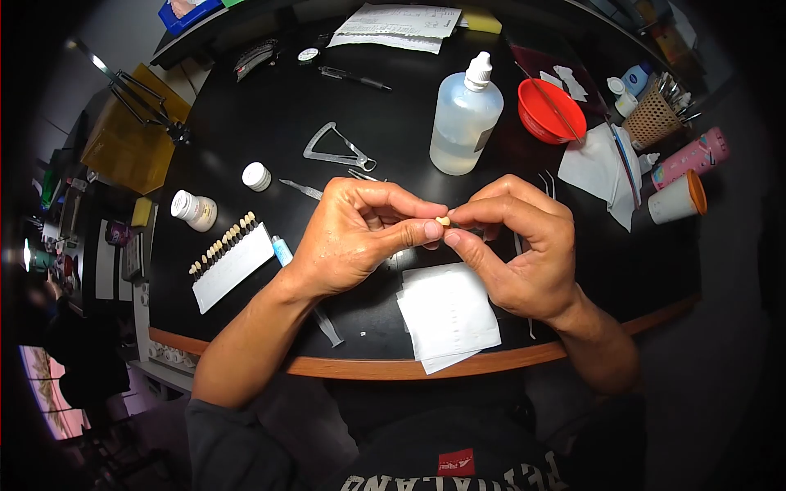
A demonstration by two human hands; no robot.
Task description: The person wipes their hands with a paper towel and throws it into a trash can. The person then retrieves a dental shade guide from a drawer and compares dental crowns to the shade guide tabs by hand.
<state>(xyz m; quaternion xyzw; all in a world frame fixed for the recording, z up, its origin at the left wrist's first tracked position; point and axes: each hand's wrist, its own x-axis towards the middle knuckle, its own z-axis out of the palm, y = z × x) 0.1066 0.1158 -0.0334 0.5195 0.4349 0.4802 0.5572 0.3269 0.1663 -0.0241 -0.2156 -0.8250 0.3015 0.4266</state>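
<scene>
Over the middle of the desk, a small cream-coloured dental crown [443, 220] sits between the fingertips of both hands. My left hand [352, 233] is closed in a pinch on it with thumb and forefinger. From the other side, the thumb and forefinger of my right hand [520, 245] are also closed on it, so parts of it are hidden. Below the hands lie white paper sheets [452, 315]. A metal caliper [340, 149] lies beyond my left hand, near partly hidden tweezers [301, 189]. A syringe [329, 327] lies partly under my left forearm.
A tooth shade guide [235, 266] and two white jars [194, 210] stand at left. Behind the hands rises a clear squeeze bottle [465, 123]. At right are a red bowl [540, 123], tissues [596, 168], a basket of brushes [652, 116] and an orange-lidded cup [675, 200].
</scene>
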